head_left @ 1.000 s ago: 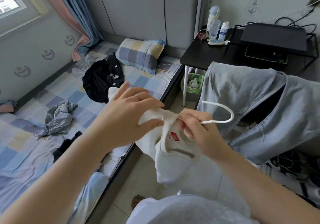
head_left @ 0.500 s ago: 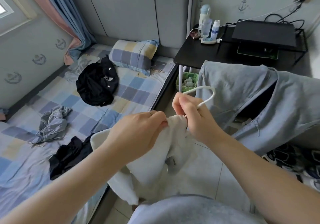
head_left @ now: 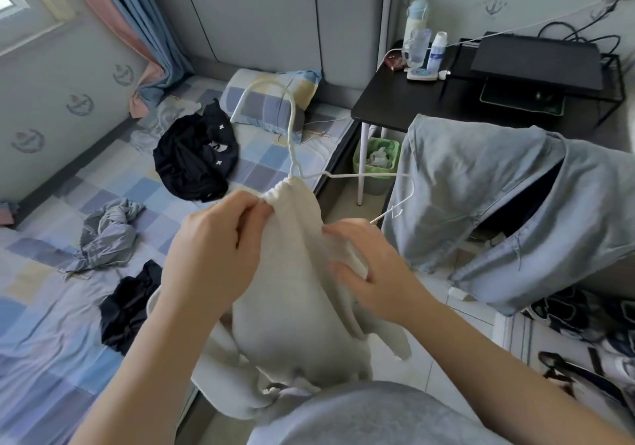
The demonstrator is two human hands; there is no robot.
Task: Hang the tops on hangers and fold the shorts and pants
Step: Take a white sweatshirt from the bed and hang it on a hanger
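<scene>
the white top (head_left: 295, 307) hangs in the near middle, over the edge of the bed (head_left: 51, 324). the white hanger (head_left: 291, 128) pokes its hook up through the bunched collar, and one arm sticks out to the right. the left hand (head_left: 213, 248) pinches the gathered collar, fingers curled tight. the right hand (head_left: 374, 272) grips the cloth at the right shoulder, fingers bent over it. farther left on the bed lie a black garment (head_left: 196, 155) and a grey garment (head_left: 106, 235). jeans (head_left: 498, 197) drape at right.
</scene>
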